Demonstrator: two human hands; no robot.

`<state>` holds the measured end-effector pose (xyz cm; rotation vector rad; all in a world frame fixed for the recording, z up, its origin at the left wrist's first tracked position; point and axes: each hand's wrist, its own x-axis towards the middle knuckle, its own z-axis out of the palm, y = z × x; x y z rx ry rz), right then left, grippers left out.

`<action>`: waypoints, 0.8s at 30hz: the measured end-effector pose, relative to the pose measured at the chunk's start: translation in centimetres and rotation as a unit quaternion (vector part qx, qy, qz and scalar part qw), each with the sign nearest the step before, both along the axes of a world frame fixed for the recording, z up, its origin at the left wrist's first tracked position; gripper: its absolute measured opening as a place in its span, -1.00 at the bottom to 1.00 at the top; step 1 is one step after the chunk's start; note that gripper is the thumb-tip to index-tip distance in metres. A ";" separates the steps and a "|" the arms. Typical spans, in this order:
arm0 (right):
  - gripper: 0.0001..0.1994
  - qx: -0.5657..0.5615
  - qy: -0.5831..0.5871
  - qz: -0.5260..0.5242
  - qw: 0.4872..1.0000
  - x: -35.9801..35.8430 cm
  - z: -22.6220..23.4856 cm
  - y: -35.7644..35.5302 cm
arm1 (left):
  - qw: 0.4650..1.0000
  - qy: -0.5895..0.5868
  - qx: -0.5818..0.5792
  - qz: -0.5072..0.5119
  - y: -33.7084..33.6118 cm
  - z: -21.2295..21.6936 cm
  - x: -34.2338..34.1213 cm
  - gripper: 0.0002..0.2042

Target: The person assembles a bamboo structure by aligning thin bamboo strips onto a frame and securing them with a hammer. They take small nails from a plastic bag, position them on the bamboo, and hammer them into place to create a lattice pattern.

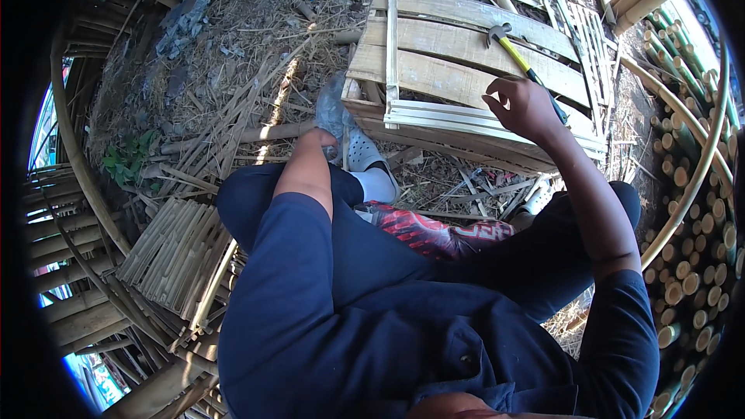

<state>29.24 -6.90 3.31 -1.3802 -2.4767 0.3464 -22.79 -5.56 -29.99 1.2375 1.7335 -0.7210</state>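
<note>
1. Here, the fingers of the right hand (524,109) are bent inward, with a gap showing beside the thumb; whether the tips pinch anything small cannot be told.
2. The left hand (323,138), mostly foreshortened, is nearest a crumpled, clear plastic bag (332,109); the state of its fingers cannot be told.
3. A claw hammer with a grey metal head and a yellow-and-black handle (510,51) lies obliquely on the planks, its handle partly hidden behind the right hand; contact cannot be told.
4. The low, pale wooden table (434,35), topped with spaced planks, carries the hammer.
5. Narrow, pale wooden strips (466,114) lie along the table's near edge, just beside the right hand; another strip (392,39) crosses its left end.
6. A light-coloured perforated clog (362,150) stands near the left hand.
7. Outermost, split bamboo slats (174,256) lie at left, and cut bamboo poles (691,283) are stacked at right.
</note>
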 end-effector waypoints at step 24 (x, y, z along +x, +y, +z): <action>-0.86 0.012 -0.022 -0.020 0.999 3.9 1.2 0.0 | 0.719 -0.164 0.517 0.434 2.8 7.0 3.1 -0.64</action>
